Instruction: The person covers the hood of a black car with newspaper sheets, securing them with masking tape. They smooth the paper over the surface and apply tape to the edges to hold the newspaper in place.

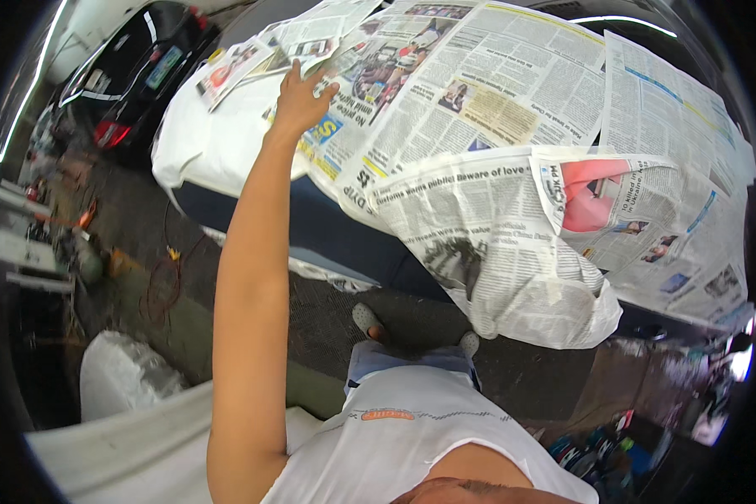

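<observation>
My left hand (304, 102) reaches far forward over a car body panel covered in newspaper. Its fingers are spread at the edge of a newspaper sheet (407, 71) with colour photos, and nothing shows in its grip. Whether the fingertips press on the paper I cannot tell. More sheets overlap to the right, and one crumpled newspaper sheet (512, 260) hangs down over the near side. Left of the hand, a white cover (202, 143) lies under smaller newspaper pieces (235, 76). My right hand is out of view.
Below the paper runs a strip of dark blue car body (344, 244). A black car (134, 76) stands at the far left. On the floor lie a red hose (164, 286) and a white-wrapped object (126, 378). Assorted gear (605, 458) sits at the lower right.
</observation>
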